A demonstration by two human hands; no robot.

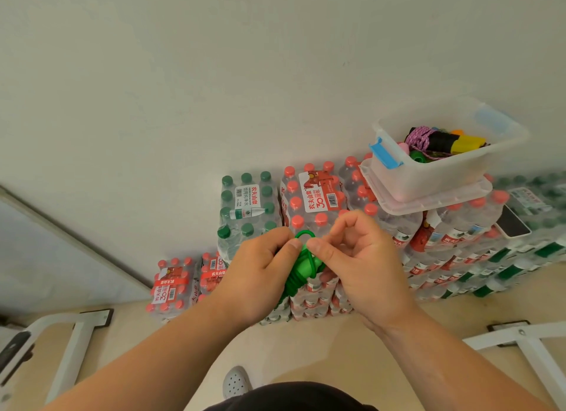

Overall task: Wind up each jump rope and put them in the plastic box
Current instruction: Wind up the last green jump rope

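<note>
The left hand [260, 276] is curling around the wound green jump rope [301, 265], thumb on top; the right hand [364, 266] is pinching its cord loop. The rope is sitting between them, long axis tilting up-right, well apart from the plastic box [435, 181].

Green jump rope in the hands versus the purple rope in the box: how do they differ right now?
Place: the left hand and right hand hold the green jump rope in front of the bottle packs; the purple rope lies in the plastic box. Look: the green jump rope is plain smooth cord, the purple rope speckled. State: the green jump rope has a loop sticking up; the purple rope lies untouched. Both are bundled.
</note>
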